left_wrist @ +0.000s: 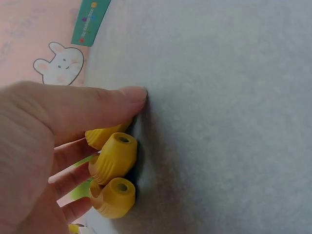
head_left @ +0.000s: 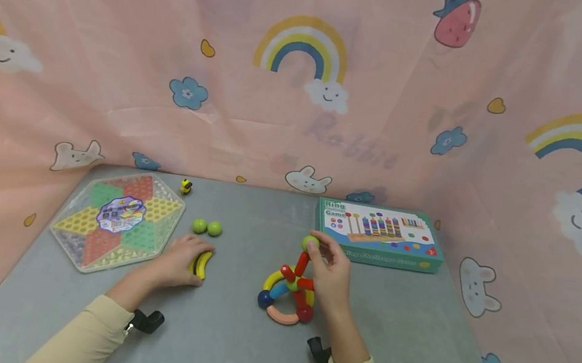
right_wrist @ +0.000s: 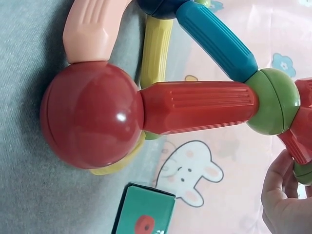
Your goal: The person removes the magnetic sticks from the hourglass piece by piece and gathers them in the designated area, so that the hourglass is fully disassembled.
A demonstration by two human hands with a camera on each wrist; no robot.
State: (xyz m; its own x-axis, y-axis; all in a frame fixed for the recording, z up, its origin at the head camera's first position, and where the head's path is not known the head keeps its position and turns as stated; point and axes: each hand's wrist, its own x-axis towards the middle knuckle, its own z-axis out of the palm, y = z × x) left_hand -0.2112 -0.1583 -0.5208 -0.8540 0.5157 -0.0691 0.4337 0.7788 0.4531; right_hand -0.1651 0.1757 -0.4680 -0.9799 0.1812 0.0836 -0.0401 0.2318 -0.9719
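My left hand (head_left: 180,262) is low over the table, its thumb and fingers around several yellow curved sticks (head_left: 202,264). In the left wrist view these yellow sticks (left_wrist: 114,158) lie side by side, hollow ends showing, with the thumb across one of them. My right hand (head_left: 333,271) pinches a green ball (head_left: 309,243) at the top of a ball-and-stick build. That build has red sticks (right_wrist: 202,107), a blue stick (right_wrist: 217,41), a central green ball (right_wrist: 275,101), a dark red ball (right_wrist: 92,114), a dark blue ball (head_left: 265,299) and a peach curved stick (head_left: 282,316) at its base.
Two green balls (head_left: 207,227) lie beyond the left hand, with a small yellow-and-black figure (head_left: 186,186) farther back. A hexagonal star-patterned board (head_left: 118,221) lies at the left. A green game box (head_left: 380,236) stands behind the right hand, before a pink curtain (head_left: 274,142).
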